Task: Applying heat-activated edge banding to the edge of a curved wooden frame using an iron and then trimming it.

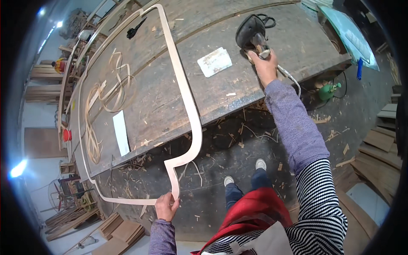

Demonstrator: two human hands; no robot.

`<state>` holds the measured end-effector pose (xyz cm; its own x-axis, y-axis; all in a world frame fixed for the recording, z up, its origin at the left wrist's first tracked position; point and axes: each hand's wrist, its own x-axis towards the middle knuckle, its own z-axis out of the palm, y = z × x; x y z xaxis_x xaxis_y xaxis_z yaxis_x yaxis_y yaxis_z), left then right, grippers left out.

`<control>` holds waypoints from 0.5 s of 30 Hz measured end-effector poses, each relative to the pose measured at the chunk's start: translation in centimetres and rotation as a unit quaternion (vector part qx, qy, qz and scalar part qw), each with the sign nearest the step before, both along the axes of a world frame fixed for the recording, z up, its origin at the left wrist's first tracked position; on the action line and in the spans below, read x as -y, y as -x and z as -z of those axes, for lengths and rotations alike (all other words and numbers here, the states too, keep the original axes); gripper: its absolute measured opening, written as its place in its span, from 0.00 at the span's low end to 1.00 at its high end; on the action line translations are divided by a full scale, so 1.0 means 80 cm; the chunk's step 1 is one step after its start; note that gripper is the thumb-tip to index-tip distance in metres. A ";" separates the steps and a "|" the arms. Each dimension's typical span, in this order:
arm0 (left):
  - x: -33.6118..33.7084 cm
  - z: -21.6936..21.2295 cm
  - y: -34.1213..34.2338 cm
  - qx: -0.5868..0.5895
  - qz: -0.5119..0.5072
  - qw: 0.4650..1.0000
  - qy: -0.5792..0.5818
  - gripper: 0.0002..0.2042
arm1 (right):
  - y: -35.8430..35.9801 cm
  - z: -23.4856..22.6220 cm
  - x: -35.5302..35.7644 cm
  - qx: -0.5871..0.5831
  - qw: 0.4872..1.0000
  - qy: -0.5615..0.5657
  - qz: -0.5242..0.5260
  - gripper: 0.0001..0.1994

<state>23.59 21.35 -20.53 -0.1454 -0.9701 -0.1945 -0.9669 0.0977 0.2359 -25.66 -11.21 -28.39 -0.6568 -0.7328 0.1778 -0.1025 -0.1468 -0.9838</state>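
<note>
A large pale wooden frame (182, 83) with rounded, stepped corners lies over the workbench, and its near end juts out past the bench edge. My left hand (165, 207) is closed round that near end, thumb and fingers pinching the thin rail. On the right part of the bench, my right hand (264, 67) grips the handle end of a dark clothes iron (250, 33) with a pale cord. Part of the handle is hidden by my fingers. Left of the iron lies a stained white folded pad (214, 62). Black scissor handles (268, 20) show just behind the iron.
The wooden workbench (238, 91) carries loose edging strips (114, 91), a white paper strip (121, 132) and a black cutting tool (136, 29). A green spray bottle (328, 91) is beyond its right edge. Wood scraps litter the floor; stacked boards (380, 151) stand at right.
</note>
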 end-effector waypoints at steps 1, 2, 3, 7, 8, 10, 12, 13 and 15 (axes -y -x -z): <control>0.001 -0.008 0.000 0.007 -0.007 1.000 -0.005 0.13 | -0.001 -0.004 0.006 -0.005 1.000 -0.001 0.001 0.20; 0.002 -0.017 0.001 0.007 -0.007 1.000 -0.001 0.13 | -0.003 -0.009 0.012 -0.028 0.999 0.001 0.015 0.19; 0.002 -0.026 0.001 -0.004 -0.015 1.000 0.001 0.13 | -0.004 -0.017 0.016 -0.052 0.998 0.002 0.030 0.17; -0.005 -0.073 0.007 -0.031 -0.044 0.999 -0.005 0.14 | -0.015 -0.071 0.022 -0.138 0.989 -0.047 0.036 0.14; -0.003 -0.085 0.009 -0.044 -0.057 0.997 -0.001 0.14 | -0.014 -0.091 0.021 -0.181 0.981 -0.056 0.036 0.13; 0.003 -0.111 0.009 -0.050 -0.069 0.996 0.008 0.15 | -0.005 -0.122 -0.014 -0.142 0.983 -0.100 -0.061 0.14; 0.004 -0.136 0.010 -0.044 -0.072 0.996 -0.007 0.16 | -0.017 -0.138 -0.073 -0.078 0.970 -0.077 -0.215 0.14; 0.004 -0.146 0.012 -0.042 -0.072 0.996 -0.008 0.16 | -0.029 -0.141 -0.106 -0.026 0.962 -0.022 -0.270 0.14; 0.006 -0.167 0.014 -0.042 -0.071 0.997 -0.003 0.16 | -0.043 -0.148 -0.167 -0.131 0.935 0.012 -0.329 0.14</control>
<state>22.49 20.86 -7.19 -0.0231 -0.9807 -0.1942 -0.9474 -0.0406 0.3175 -22.21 2.14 -16.56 0.0041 -0.9569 0.2904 -0.2192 -0.2842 -0.9334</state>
